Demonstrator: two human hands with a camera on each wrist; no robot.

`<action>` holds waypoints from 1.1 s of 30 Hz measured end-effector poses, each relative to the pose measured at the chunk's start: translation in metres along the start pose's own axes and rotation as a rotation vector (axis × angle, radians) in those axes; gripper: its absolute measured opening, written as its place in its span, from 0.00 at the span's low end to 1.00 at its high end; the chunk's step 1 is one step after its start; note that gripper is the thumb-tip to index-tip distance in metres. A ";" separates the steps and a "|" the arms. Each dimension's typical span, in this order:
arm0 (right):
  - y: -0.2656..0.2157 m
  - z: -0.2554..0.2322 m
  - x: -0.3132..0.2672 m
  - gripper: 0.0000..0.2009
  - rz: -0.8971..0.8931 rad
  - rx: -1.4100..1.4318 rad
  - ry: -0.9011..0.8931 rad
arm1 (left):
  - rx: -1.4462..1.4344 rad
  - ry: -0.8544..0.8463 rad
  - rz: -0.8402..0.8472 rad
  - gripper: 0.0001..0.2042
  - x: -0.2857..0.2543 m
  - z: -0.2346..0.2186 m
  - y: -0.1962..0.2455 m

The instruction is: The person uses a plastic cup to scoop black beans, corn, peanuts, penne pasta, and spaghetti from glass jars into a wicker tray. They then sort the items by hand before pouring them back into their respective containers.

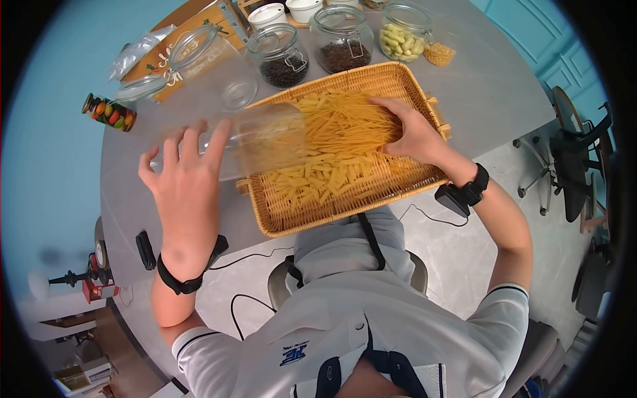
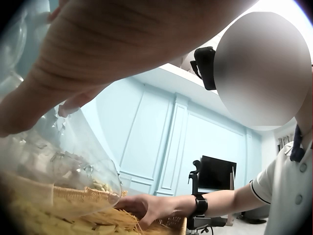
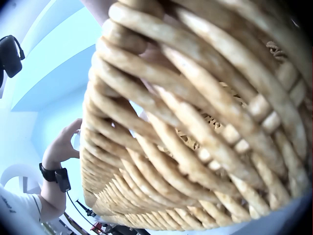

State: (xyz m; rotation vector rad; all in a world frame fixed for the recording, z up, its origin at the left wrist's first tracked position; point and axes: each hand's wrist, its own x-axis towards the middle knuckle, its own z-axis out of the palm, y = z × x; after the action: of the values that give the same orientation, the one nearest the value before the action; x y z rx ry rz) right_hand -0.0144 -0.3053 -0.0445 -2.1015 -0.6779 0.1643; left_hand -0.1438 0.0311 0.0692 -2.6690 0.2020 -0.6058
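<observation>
My left hand (image 1: pixel 189 162) grips a clear cylindrical jar (image 1: pixel 269 140), lying on its side over the woven basket (image 1: pixel 371 213) with its mouth toward the right. Inside the basket, long dry spaghetti (image 1: pixel 352 123) lies across short penne (image 1: pixel 322 178). The fingers and thumb of my right hand (image 1: pixel 418 136) curl round the right end of the spaghetti bundle. In the left wrist view, the jar's rim comes close to the right hand (image 2: pixel 156 208). Basket weave (image 3: pixel 171 147) fills most of the right wrist view and hides the right hand's fingers.
Behind the basket stand a clear glass jar (image 1: pixel 215 69) with its lid swung open, two jars of dark contents (image 1: pixel 284 69) (image 1: pixel 344 54) and a jar of pale green pieces (image 1: pixel 401 41). A small jar of colourful pieces (image 1: pixel 109 113) stands at the left.
</observation>
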 end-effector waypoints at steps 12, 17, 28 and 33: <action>-0.006 -0.007 -0.005 0.44 -0.059 -0.100 -0.041 | -0.136 0.008 -0.012 0.40 -0.004 -0.007 -0.003; -0.025 -0.016 -0.001 0.36 -0.163 -0.222 -0.162 | -0.242 -0.058 0.014 0.39 -0.013 -0.010 -0.001; -0.040 0.038 0.040 0.22 -0.488 -0.349 -0.317 | -0.342 -0.133 -0.163 0.44 -0.032 -0.005 -0.023; -0.056 0.029 0.036 0.25 -0.486 -0.350 -0.459 | -0.411 -0.120 -0.268 0.44 -0.039 0.011 -0.036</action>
State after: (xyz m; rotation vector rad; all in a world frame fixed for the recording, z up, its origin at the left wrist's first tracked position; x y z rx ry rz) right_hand -0.0172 -0.2405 -0.0120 -2.1678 -1.5654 0.2726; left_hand -0.1714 0.0761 0.0595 -3.1511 -0.0773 -0.5261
